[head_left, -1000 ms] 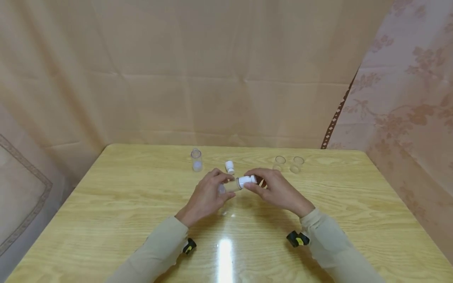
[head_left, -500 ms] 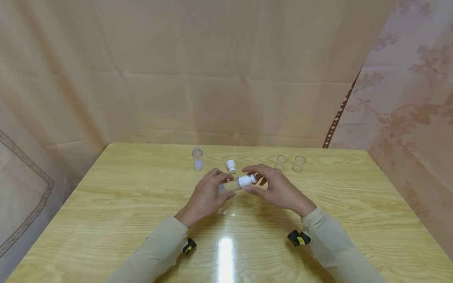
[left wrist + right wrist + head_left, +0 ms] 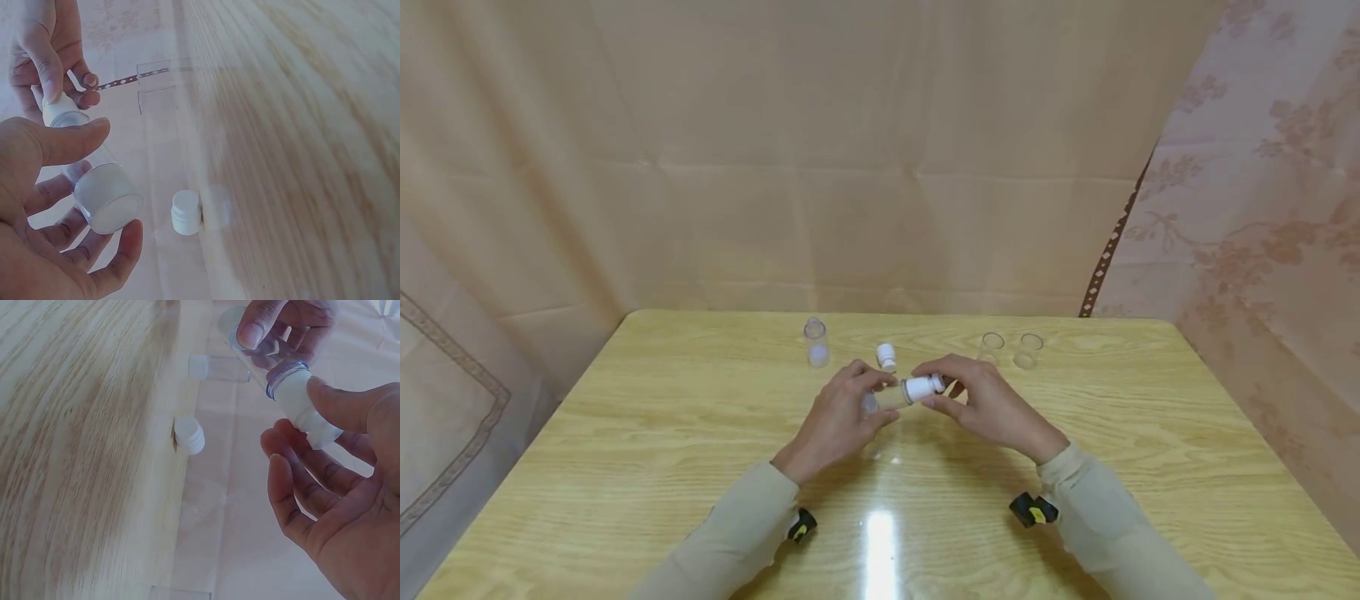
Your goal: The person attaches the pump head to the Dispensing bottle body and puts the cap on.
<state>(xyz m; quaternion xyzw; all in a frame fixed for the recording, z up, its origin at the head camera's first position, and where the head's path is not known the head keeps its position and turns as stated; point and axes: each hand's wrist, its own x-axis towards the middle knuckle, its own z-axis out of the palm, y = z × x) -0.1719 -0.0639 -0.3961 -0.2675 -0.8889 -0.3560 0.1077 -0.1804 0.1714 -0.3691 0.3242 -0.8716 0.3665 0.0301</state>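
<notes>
While the left hand (image 3: pixel 838 408) grips the bottle (image 3: pixel 891 395), the right hand (image 3: pixel 988 406) pinches its top (image 3: pixel 920 387) between thumb and fingers; the bottle slants above the table (image 3: pixel 662 442), toward the middle of its far edge, probably so each hand can manage one end.

On the surface (image 3: pixel 662 433), left to right: a bottle (image 3: pixel 817 343), a cap (image 3: pixel 886 356), two cups (image 3: pixel 1027 355). In front, between left hand (image 3: pixel 841 408) and right hand (image 3: pixel 992 402): a second bottle (image 3: pixel 892 397), another cap (image 3: pixel 919 387) at its right end.
</notes>
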